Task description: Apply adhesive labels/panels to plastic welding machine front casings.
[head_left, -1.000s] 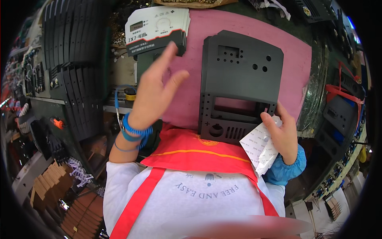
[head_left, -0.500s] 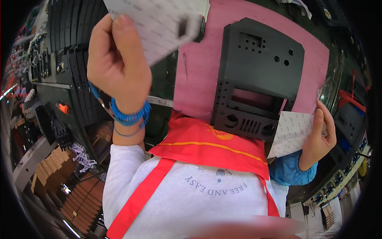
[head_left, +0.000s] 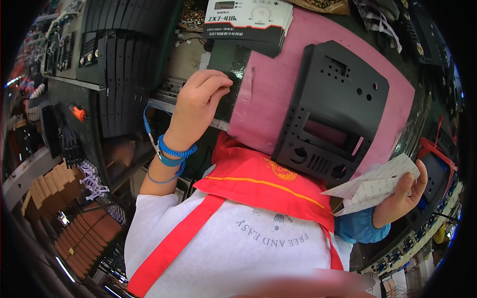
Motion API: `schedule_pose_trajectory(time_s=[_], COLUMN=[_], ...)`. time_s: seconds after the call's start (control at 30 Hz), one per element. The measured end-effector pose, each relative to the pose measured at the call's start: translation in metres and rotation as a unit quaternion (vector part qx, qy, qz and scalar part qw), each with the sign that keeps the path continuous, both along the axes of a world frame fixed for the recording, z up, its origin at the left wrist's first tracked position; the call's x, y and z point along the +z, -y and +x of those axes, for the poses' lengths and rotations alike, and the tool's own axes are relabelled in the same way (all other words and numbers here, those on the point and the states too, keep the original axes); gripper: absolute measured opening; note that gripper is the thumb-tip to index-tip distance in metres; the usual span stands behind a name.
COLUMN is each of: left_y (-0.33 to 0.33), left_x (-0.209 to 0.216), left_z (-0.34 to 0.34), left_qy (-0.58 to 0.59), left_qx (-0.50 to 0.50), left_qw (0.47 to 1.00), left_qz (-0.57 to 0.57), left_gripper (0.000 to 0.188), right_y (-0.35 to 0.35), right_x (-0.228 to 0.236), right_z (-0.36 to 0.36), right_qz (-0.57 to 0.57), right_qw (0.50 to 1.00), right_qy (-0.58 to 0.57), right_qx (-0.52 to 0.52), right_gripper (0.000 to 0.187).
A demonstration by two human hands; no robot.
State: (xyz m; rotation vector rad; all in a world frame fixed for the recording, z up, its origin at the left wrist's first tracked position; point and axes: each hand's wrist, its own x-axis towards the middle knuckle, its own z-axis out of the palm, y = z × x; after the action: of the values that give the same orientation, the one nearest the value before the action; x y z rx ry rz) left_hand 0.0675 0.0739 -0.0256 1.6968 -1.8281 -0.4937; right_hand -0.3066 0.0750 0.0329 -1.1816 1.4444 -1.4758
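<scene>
My left hand (head_left: 198, 104) hovers left of the pink mat, fingers curled together, with nothing visible in them. A blue coiled-cord wrist strap (head_left: 174, 151) circles that wrist. In my right hand (head_left: 402, 196), at the lower right, is white printed backing paper (head_left: 370, 188), folded or in two layers, pinched between thumb and fingers. Between my hands a black plastic front panel (head_left: 338, 109) with round holes, slots and a rectangular window lies on the pink mat (head_left: 258, 114). Its near edge reaches my red apron (head_left: 263, 184).
A stack of printed white-and-black panel stickers (head_left: 248, 25) lies at the mat's far left. Black panels (head_left: 117, 84) stand in a row at left, near an orange object (head_left: 78, 113). Brown boards (head_left: 87, 238) sit lower left. A red-handled item (head_left: 437, 151) lies at right.
My left hand has lowered and no longer holds its white backing sheet, uncovering the sticker stack. The paper in my right hand now shows two layers and is tilted differently.
</scene>
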Motion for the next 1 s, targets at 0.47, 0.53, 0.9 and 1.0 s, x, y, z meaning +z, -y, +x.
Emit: schedule_pose_trajectory(time_s=[0.47, 0.53, 0.9, 1.0], left_y=[0.088, 0.101, 0.026, 0.019], left_x=[0.0, 0.019, 0.051, 0.062], left_z=[0.051, 0.03, -0.143, -0.158], left_qy=[0.0, 0.061, -0.741, -0.744], left_qx=[0.085, 0.049, -0.275, -0.216], left_qw=[0.99, 0.973, 0.458, 0.475], left_qz=[-0.115, -0.216, 0.405, 0.417], left_gripper=[0.019, 0.024, 0.1, 0.087], right_y=[-0.003, -0.004, 0.028, 0.022], right_x=[0.006, 0.011, 0.008, -0.003], right_z=[0.025, 0.031, 0.077, 0.074], right_qz=[0.052, 0.075, -0.154, -0.219], right_qw=[0.997, 0.994, 0.976, 0.93], right_qy=[-0.054, -0.066, -0.145, -0.293], right_qx=[-0.005, 0.037, 0.05, 0.034], right_gripper=[0.03, 0.035, 0.029, 0.036])
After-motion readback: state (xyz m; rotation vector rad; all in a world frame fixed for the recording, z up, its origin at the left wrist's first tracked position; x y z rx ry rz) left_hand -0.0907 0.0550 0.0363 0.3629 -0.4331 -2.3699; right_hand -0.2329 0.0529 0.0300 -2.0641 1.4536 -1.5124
